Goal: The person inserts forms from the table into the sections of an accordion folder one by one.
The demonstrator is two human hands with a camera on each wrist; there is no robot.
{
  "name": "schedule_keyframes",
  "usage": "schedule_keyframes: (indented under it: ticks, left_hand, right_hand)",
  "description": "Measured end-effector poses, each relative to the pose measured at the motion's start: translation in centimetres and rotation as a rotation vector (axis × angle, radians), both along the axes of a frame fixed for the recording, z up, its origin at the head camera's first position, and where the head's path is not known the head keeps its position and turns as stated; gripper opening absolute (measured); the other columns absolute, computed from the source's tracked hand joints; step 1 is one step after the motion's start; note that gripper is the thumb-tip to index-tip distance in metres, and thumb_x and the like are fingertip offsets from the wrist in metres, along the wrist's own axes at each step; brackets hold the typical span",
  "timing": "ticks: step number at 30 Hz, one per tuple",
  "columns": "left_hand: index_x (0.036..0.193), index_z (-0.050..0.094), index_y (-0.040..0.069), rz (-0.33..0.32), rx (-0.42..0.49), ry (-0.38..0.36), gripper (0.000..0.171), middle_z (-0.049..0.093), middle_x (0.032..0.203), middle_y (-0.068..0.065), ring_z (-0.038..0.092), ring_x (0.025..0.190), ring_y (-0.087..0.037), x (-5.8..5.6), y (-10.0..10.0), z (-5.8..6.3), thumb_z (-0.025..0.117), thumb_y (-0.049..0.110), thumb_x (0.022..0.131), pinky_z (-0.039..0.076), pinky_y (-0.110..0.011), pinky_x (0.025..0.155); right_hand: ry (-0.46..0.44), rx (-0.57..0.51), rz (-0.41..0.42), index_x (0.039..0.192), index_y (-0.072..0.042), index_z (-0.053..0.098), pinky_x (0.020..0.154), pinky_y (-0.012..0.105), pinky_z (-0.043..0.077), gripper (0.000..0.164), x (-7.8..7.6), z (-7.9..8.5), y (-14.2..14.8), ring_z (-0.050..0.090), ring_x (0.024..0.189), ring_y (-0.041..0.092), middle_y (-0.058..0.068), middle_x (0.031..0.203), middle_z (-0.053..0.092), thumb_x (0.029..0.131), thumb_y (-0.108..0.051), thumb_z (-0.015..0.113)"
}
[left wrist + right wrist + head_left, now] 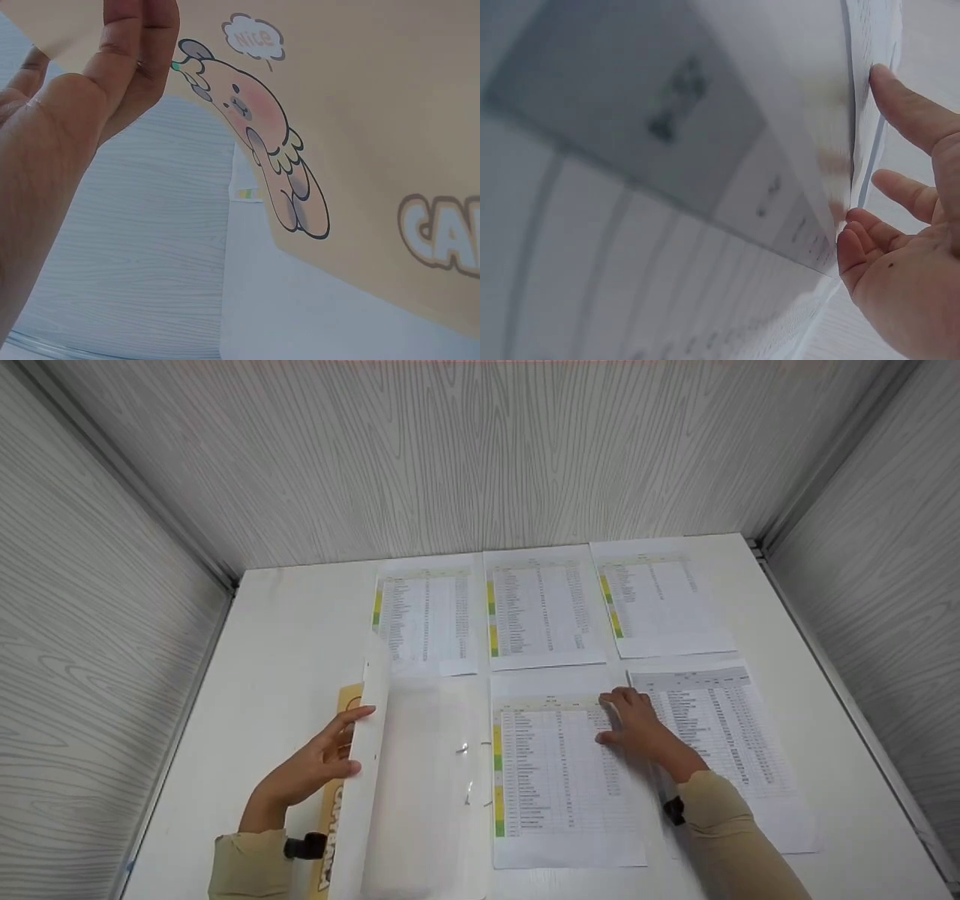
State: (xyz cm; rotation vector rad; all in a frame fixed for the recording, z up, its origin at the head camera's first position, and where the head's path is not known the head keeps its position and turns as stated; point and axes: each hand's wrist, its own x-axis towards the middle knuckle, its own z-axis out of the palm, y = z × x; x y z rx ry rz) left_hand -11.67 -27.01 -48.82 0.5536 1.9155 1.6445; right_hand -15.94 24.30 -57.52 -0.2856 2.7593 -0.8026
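A ring binder lies in front of me, its metal rings at the spine and a translucent sleeve to the left of them. My left hand grips the raised tan cover, which bears a cartoon animal and outlined lettering. A white leaf with punched holes stands upright along that cover. Beside the rings lies a printed table sheet. My right hand rests at its right side, fingers spread and lightly bent, fingertips near the paper's edge.
Three printed sheets, a left one, a middle one and a right one, lie along the back of the white table. Another sheet with a grey header lies under my right forearm. Wood-grain panels enclose the table.
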Motion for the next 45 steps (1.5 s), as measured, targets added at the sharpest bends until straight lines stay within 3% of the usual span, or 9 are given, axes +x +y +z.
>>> schedule_keyframes:
  ticks: [3, 10, 15, 22, 31, 36, 40, 45]
  left_hand:
    - [0.153, 0.015, 0.014, 0.000, 0.002, -0.002, 0.075, -0.010, 0.159, -0.022, -0.001, 0.141, -0.058, 0.0, 0.1, -0.1, 0.058, 0.016, 0.092, 0.019, -0.071, 0.106]
    - [0.152, 0.016, 0.014, -0.014, 0.005, 0.028, 0.072, -0.007, 0.158, -0.023, 0.011, 0.139, -0.057, -0.1, 0.2, -0.3, 0.056, 0.013, 0.093, 0.033, -0.056, 0.104]
    - [0.152, 0.016, 0.014, -0.014, 0.010, 0.011, 0.072, -0.007, 0.158, -0.022, 0.010, 0.140, -0.056, -0.2, 0.3, -0.2, 0.057, 0.013, 0.093, 0.033, -0.056, 0.105]
    - [0.153, 0.014, 0.013, -0.008, 0.003, -0.014, 0.075, -0.009, 0.158, -0.023, 0.000, 0.142, -0.056, -0.2, 0.2, -0.2, 0.058, 0.015, 0.092, 0.024, -0.063, 0.107]
    - [0.152, 0.015, 0.015, -0.008, -0.013, -0.014, 0.076, -0.005, 0.158, -0.022, 0.008, 0.141, -0.056, -0.3, 0.3, -0.4, 0.060, 0.019, 0.091, 0.034, -0.058, 0.104]
    - [0.152, 0.016, 0.014, -0.010, -0.004, -0.006, 0.075, -0.004, 0.158, -0.022, 0.010, 0.140, -0.056, -0.2, 0.2, -0.5, 0.059, 0.016, 0.092, 0.035, -0.057, 0.104]
    - [0.152, 0.016, 0.015, -0.012, 0.003, -0.009, 0.075, 0.001, 0.157, -0.022, 0.019, 0.139, -0.053, -0.3, 0.3, -0.3, 0.059, 0.016, 0.092, 0.040, -0.046, 0.102]
    - [0.153, 0.015, 0.015, -0.009, -0.021, -0.008, 0.075, -0.003, 0.158, -0.022, 0.012, 0.140, -0.055, -0.2, 0.2, -0.1, 0.059, 0.017, 0.092, 0.035, -0.057, 0.105]
  right_hand:
    - [-0.005, 0.032, -0.006, 0.139, -0.001, 0.042, 0.107, 0.058, 0.031, 0.069, 0.0, 0.0, -0.3, 0.030, 0.130, 0.047, 0.027, 0.143, 0.035, 0.082, -0.024, 0.075]
    - [-0.012, 0.063, -0.015, 0.138, -0.001, 0.044, 0.107, 0.058, 0.031, 0.065, 0.1, 0.3, -0.6, 0.033, 0.130, 0.046, 0.027, 0.142, 0.037, 0.083, -0.020, 0.074]
    - [-0.002, 0.084, -0.022, 0.139, -0.001, 0.043, 0.107, 0.058, 0.031, 0.067, 0.0, 0.2, -0.8, 0.036, 0.129, 0.045, 0.026, 0.141, 0.040, 0.083, -0.019, 0.074]
    - [0.046, 0.168, -0.003, 0.139, 0.003, 0.044, 0.103, 0.057, 0.035, 0.068, 0.1, 0.4, -1.3, 0.044, 0.124, 0.045, 0.026, 0.137, 0.046, 0.082, -0.019, 0.075]
    - [-0.023, 0.057, -0.042, 0.143, 0.001, 0.040, 0.104, 0.054, 0.036, 0.071, 0.1, 0.5, -1.4, 0.045, 0.121, 0.041, 0.025, 0.136, 0.044, 0.082, -0.012, 0.074]
    - [-0.104, -0.036, -0.074, 0.149, -0.001, 0.029, 0.105, 0.053, 0.037, 0.080, 0.0, 0.5, -1.2, 0.046, 0.119, 0.038, 0.029, 0.139, 0.033, 0.082, -0.009, 0.073]
    - [-0.155, 0.003, -0.106, 0.152, -0.003, 0.021, 0.107, 0.053, 0.036, 0.087, -0.1, 0.6, -1.0, 0.044, 0.121, 0.037, 0.030, 0.143, 0.025, 0.084, -0.014, 0.073]
    - [-0.164, -0.002, -0.113, 0.152, -0.007, 0.023, 0.102, 0.053, 0.039, 0.085, -0.1, 0.6, -0.6, 0.046, 0.113, 0.034, 0.029, 0.137, 0.031, 0.084, -0.016, 0.073]
